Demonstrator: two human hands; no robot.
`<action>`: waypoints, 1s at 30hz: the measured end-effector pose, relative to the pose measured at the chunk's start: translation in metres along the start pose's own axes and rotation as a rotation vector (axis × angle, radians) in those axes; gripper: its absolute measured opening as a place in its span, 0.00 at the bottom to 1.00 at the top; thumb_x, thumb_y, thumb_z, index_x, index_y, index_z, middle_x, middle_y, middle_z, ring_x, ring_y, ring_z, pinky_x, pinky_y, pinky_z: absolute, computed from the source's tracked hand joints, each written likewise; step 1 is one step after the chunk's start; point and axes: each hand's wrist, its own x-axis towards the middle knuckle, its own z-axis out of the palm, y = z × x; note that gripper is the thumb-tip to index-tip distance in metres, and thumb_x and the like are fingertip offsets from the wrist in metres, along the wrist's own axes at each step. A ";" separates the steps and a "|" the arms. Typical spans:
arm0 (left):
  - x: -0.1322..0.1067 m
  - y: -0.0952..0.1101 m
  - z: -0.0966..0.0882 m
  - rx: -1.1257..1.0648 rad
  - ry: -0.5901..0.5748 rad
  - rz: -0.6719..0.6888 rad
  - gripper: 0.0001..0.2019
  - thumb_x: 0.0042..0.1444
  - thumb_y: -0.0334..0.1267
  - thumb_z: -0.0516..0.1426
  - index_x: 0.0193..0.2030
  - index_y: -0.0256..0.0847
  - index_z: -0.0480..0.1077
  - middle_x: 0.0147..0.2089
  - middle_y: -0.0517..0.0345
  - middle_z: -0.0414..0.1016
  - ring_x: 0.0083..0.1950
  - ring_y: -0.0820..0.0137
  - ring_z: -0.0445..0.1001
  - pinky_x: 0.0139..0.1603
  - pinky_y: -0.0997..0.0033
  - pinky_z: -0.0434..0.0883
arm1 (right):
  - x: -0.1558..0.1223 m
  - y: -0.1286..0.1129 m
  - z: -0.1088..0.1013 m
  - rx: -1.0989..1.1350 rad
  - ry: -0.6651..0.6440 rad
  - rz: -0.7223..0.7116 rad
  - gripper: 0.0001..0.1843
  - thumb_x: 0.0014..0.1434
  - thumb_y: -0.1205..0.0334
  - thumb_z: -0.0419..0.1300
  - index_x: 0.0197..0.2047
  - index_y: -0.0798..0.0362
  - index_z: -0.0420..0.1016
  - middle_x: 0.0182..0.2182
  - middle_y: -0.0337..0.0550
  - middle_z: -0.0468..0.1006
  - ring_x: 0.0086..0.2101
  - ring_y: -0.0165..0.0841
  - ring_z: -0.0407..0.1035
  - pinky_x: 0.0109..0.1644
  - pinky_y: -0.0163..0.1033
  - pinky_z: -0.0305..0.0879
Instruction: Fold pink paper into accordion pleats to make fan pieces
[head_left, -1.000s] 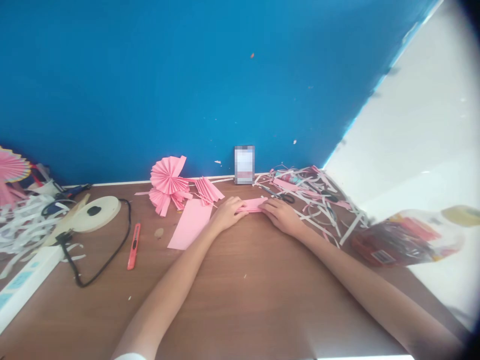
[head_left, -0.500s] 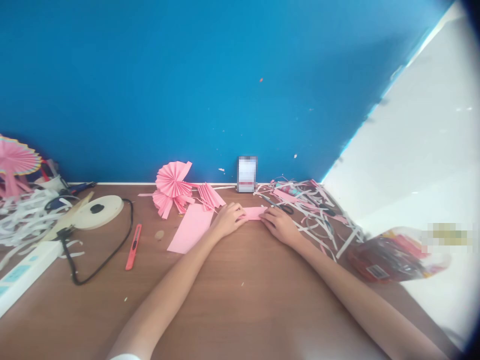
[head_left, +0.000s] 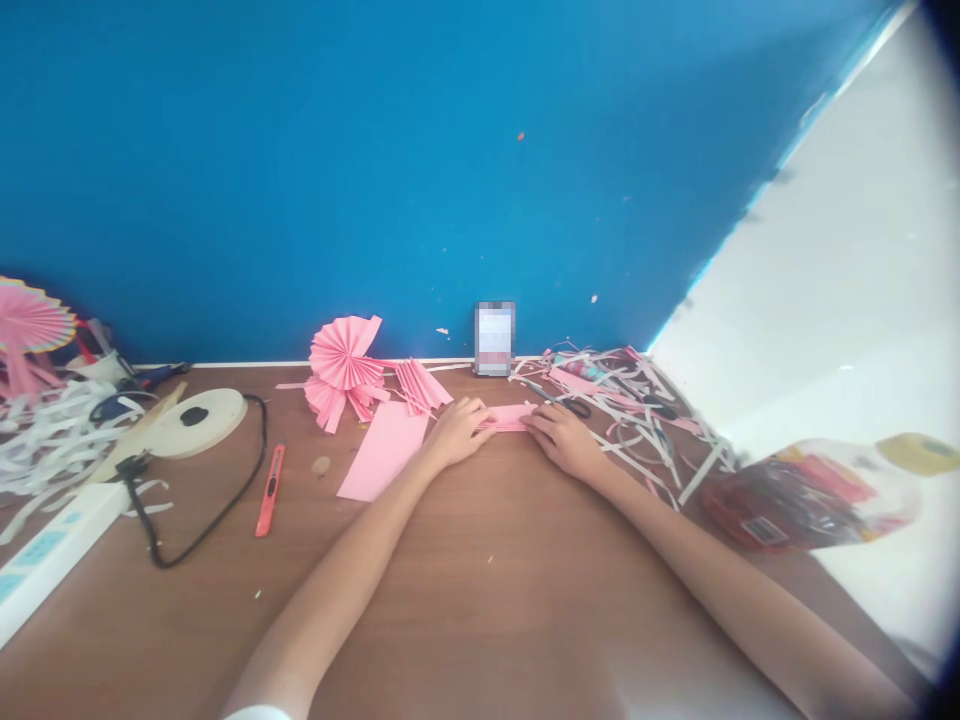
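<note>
My left hand point(head_left: 459, 432) and my right hand point(head_left: 561, 438) both pinch a pleated strip of pink paper point(head_left: 510, 418) lying on the brown table point(head_left: 480, 600). Each hand holds one end, with fingers curled and pressed on the folds. A flat pink sheet point(head_left: 384, 450) lies just left of my left hand. Behind it sit folded pink paper fans point(head_left: 346, 368) near the blue wall.
A red utility knife point(head_left: 268, 490), a tape roll point(head_left: 196, 422), a black cable point(head_left: 202, 520) and a white power strip point(head_left: 45, 560) lie at left. Paper strips with black scissors point(head_left: 570, 402) pile at right, beside a plastic bag point(head_left: 810, 490). A small card point(head_left: 494, 338) leans on the wall.
Both hands stay on the pink strip, pressing its folds closer together. The view shifted slightly; nothing else moved.
</note>
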 end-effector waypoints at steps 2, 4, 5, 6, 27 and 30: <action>0.001 -0.001 0.000 -0.033 -0.007 -0.015 0.10 0.61 0.43 0.54 0.47 0.46 0.72 0.45 0.56 0.71 0.49 0.64 0.68 0.51 0.62 0.65 | 0.000 -0.001 -0.001 -0.011 0.000 0.017 0.16 0.67 0.62 0.46 0.52 0.50 0.71 0.44 0.49 0.74 0.44 0.40 0.65 0.49 0.46 0.62; 0.002 -0.003 0.000 -0.075 -0.015 -0.038 0.10 0.60 0.42 0.55 0.46 0.47 0.73 0.45 0.57 0.71 0.49 0.64 0.68 0.52 0.62 0.66 | 0.000 -0.002 -0.001 -0.021 0.006 0.031 0.16 0.67 0.62 0.46 0.52 0.51 0.70 0.45 0.49 0.73 0.46 0.40 0.65 0.50 0.46 0.61; 0.003 -0.004 0.001 -0.093 -0.017 -0.050 0.09 0.60 0.42 0.55 0.45 0.47 0.73 0.45 0.57 0.72 0.49 0.64 0.69 0.52 0.62 0.66 | 0.000 -0.002 -0.002 -0.024 0.007 0.032 0.16 0.67 0.63 0.45 0.51 0.51 0.70 0.45 0.49 0.73 0.46 0.40 0.65 0.49 0.45 0.61; 0.003 -0.005 0.001 -0.110 -0.017 -0.060 0.08 0.60 0.42 0.56 0.44 0.47 0.74 0.45 0.58 0.72 0.48 0.64 0.69 0.52 0.62 0.66 | -0.001 -0.002 -0.002 -0.027 0.007 0.030 0.15 0.67 0.63 0.45 0.49 0.51 0.71 0.45 0.49 0.73 0.46 0.40 0.65 0.49 0.45 0.61; 0.001 0.000 0.000 -0.020 0.021 0.034 0.08 0.61 0.40 0.56 0.36 0.45 0.76 0.41 0.57 0.74 0.47 0.65 0.66 0.49 0.62 0.62 | -0.001 -0.006 -0.004 -0.177 -0.079 -0.164 0.19 0.63 0.72 0.48 0.53 0.51 0.72 0.47 0.49 0.74 0.45 0.39 0.65 0.47 0.44 0.60; 0.000 0.006 -0.002 0.069 0.020 0.073 0.10 0.62 0.38 0.53 0.35 0.43 0.74 0.41 0.56 0.73 0.47 0.64 0.64 0.48 0.62 0.61 | 0.000 -0.010 -0.002 -0.224 -0.121 -0.235 0.17 0.64 0.71 0.49 0.53 0.56 0.70 0.48 0.51 0.73 0.47 0.40 0.65 0.47 0.44 0.62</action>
